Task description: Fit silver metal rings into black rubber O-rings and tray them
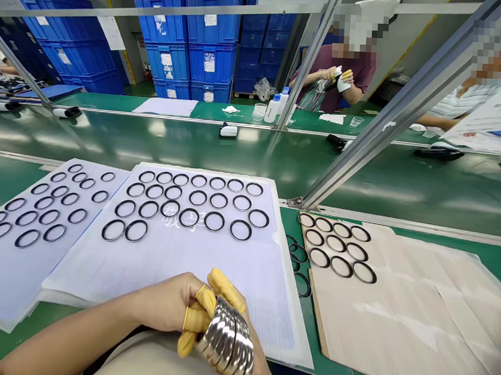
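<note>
1. Held in a tight row between both hands, in front of the body and by the near edge of the middle white sheet [238,259]: the shiny rings [228,343].
2. Placed from the left fingers [196,320]: just right and slightly below, close enough to look like contact at the left end of the row.
3. Tilted, with the long axis of the row roughly left to right, sloping down to the right.
4. Wrapped about the row from behind and the right: the right hand [245,313], with one yellow-covered finger reaching past the upper end and the others hidden.
5. Bent and bunched together on the left hand [177,301]: the yellow-covered fingers. Cannot tell any pinch on a single ring.
6. Nearer to the row: neither hand clearly, both right beside the metal.
7. Laid flat beyond the hands, in rows on that sheet and well apart from the fingers: the dark rings [241,221].
</note>
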`<state>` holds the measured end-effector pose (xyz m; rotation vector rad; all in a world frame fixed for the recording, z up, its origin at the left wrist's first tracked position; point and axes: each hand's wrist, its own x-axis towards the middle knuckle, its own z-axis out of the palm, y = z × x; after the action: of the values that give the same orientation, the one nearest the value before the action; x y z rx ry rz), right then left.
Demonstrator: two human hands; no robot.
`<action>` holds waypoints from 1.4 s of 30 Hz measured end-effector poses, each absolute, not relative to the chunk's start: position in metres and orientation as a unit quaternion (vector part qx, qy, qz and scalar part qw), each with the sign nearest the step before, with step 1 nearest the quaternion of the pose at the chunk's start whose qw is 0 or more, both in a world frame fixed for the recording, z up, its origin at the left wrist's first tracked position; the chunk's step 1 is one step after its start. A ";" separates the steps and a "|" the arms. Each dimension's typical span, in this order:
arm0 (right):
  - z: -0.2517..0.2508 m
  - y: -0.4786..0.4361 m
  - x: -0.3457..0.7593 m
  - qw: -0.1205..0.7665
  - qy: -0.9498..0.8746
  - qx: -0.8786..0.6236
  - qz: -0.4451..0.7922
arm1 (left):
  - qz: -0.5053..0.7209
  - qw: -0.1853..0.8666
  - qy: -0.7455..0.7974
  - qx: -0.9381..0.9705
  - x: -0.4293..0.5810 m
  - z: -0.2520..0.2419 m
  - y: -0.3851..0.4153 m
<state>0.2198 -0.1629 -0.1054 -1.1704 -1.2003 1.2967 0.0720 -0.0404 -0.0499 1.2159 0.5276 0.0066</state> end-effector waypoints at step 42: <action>-0.084 -0.157 0.213 0.514 -0.460 -0.291 0.663 | 0.051 0.761 0.206 0.613 0.073 -0.035 -0.033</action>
<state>0.2127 -0.1569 -0.0835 -0.6984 -1.1057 1.5927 0.0726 -0.0330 -0.0354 1.3346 0.4491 0.1121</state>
